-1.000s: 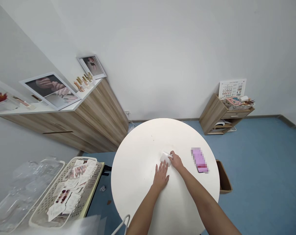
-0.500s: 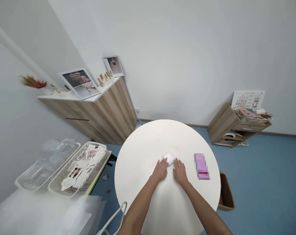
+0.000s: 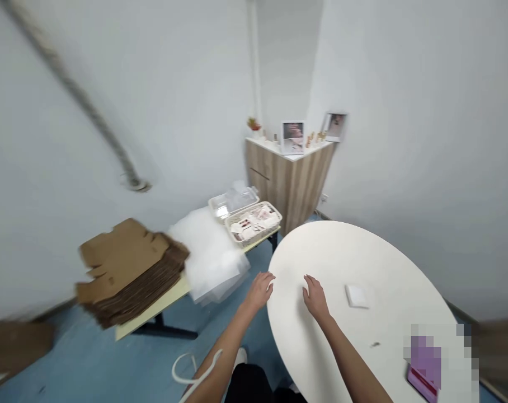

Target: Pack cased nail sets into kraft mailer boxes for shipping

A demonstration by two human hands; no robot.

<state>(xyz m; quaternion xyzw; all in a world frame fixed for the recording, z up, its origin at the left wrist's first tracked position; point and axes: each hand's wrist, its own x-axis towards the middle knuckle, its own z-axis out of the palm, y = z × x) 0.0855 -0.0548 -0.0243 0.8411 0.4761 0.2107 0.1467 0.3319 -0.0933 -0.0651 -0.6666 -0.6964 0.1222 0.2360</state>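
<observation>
Packet, white, squarish and without a clear long axis, lies flat right of centre in the head view, on the round table. It is to the right of the right hand, the nearer one, and apart from it; that hand is empty, fingers loosely bent. The left hand, also empty and half curled, is by the table's left edge, near the white sheets left of centre.

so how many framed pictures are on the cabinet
2: one framed picture stands near the front corner of the wooden cabinet, the second framed picture at its right end. No others show.
</observation>
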